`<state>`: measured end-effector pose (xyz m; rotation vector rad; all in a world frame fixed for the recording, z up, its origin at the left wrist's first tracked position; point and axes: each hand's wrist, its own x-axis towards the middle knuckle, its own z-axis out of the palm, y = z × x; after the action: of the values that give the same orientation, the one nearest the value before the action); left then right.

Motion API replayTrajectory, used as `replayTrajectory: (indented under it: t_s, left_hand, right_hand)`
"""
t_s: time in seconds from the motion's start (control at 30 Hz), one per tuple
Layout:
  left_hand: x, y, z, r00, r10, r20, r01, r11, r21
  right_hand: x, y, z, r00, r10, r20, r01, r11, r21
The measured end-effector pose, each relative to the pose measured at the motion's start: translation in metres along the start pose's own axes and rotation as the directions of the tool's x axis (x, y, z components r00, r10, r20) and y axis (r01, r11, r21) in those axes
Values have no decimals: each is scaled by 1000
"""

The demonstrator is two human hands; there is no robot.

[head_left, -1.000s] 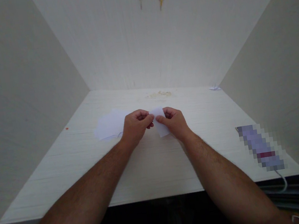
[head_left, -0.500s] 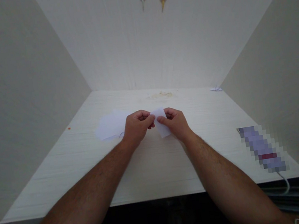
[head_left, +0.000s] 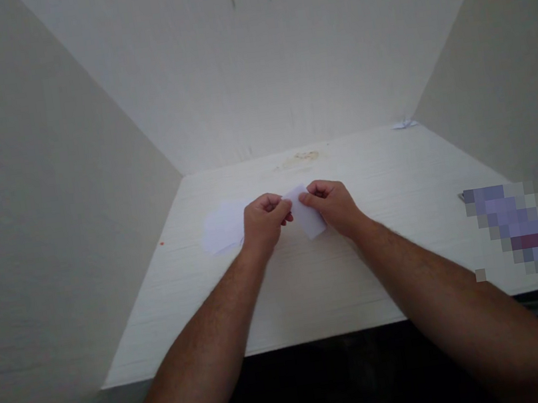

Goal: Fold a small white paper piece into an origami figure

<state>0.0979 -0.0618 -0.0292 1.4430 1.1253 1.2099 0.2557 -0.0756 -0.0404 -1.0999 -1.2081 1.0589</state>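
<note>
Holding: both hands are pinching one small white paper piece (head_left: 308, 217) above the middle of the bench (head_left: 403, 222), the two hands almost touching each other.
Left hand: the left hand (head_left: 264, 219) is closing thumb and forefinger on the paper's left upper edge, the other fingers curling into the palm.
Right hand: the right hand (head_left: 332, 202) is gripping the paper's right side, thumb on the near face and fingers behind; most of the sheet is hanging below this grip.
Paper position: the piece is tilting slightly, lower corner pointing down toward the bench; whether it is touching the surface is not clear.
Nearby: a loose pile of white sheets (head_left: 222, 228) is lying flat just left of the left hand; a blurred-out object (head_left: 523, 227) with a white cable is sitting well apart at the right edge.
Doing it well: judging by the grips, keeping the pinches close together and the edges lined up is likely giving the cleanest crease; pulling unevenly is risking a crooked fold or tear.
</note>
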Motion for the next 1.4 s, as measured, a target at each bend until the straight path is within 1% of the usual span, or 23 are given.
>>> replayTrajectory:
  t_s: [0.1,0.3,0.43,0.53,0.7,0.83,1.03,1.2,1.3,1.4]
  left_hand:
    - [1,-1,0,1000,-11,-7,11,1000,0]
    - [1,0,1,1000,-27,-12,27,999,-38]
    - [1,0,0,999,-41,20,42,998,-39]
    - [1,-2,-1,998,-46,45,47,999,-22]
    - [2,-2,-1,998,-50,45,51,999,-3]
    - [1,-1,-1,997,-39,68,40,999,-11]
    - [1,0,0,994,-70,80,74,996,-40]
    - [3,-4,-2,990,-77,122,80,996,-25]
    - [2,-5,-2,988,-94,123,93,996,13]
    - [2,-5,-2,987,-72,143,69,997,28]
  right_hand:
    - [1,0,0,1000,-24,-15,24,1000,7]
    - [1,-1,-1,999,-42,-7,42,999,14]
    - [1,-2,-1,997,-71,-20,71,997,-11]
    - [2,-2,-1,995,-92,-41,92,996,2]
    - [3,-1,-2,995,-75,-69,76,997,15]
    - [3,-2,-1,994,-62,-93,65,997,29]
    - [-1,-5,0,992,-64,-106,57,996,-66]
    - [-1,-3,-1,991,-64,-115,46,988,-148]
    - [-1,-2,-2,991,-84,-108,62,980,-187]
    - [-3,-4,-3,986,-108,-126,77,970,-232]
